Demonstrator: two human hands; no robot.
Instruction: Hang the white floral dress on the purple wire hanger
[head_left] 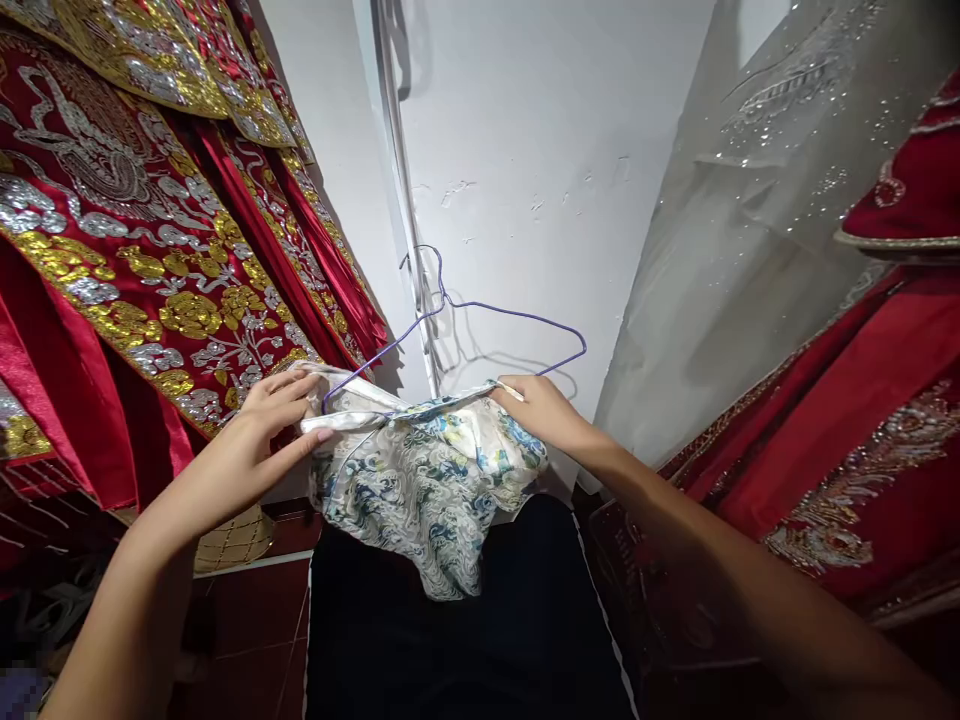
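A white garment (424, 480) with a blue and yellow pattern hangs bunched between my two hands. My left hand (262, 430) pinches its left edge, fingers closed on the cloth. My right hand (541, 410) grips its right edge, just under the right end of a thin purple wire hanger (487, 308). The hanger's hook points up in front of the white wall, and its left arm runs down into the garment by my left fingers.
Red robes (142, 240) with gold and silver embroidery hang at the left. More red embroidered cloth (862, 440) and a sheer sequinned fabric (757, 220) hang at the right. A white wall (540, 150) with a vertical pipe stands ahead. Dark cloth (450, 640) lies below.
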